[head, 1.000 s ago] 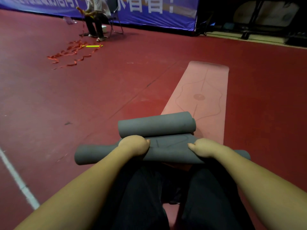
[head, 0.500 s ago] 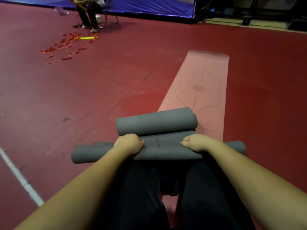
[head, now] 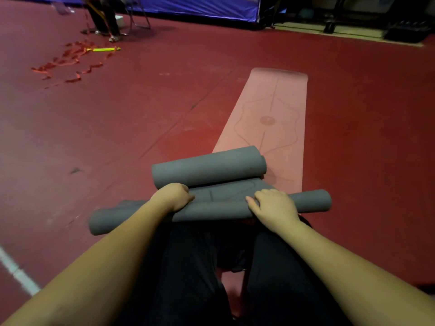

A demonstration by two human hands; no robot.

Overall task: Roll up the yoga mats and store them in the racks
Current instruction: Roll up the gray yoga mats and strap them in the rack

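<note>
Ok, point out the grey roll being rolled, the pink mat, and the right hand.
grey roll (head: 211,209), head view, bare middle of the near roll, between the hands.
pink mat (head: 268,102), head view, flat far half.
right hand (head: 275,205), head view, back of the hand.

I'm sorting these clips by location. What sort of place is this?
Probably an indoor sports hall or gym. A wide red sports floor with a white line, a pink yoga mat laid flat, and a blue banner along the far wall suggest it.

Indoor sports hall or gym. Red sports flooring (head: 141,114) with a white court line (head: 16,271), blue banner wall (head: 188,5) at the back. Yoga mats on the floor: pink one (head: 270,114) flat, grey one (head: 211,208) part-rolled.
</note>
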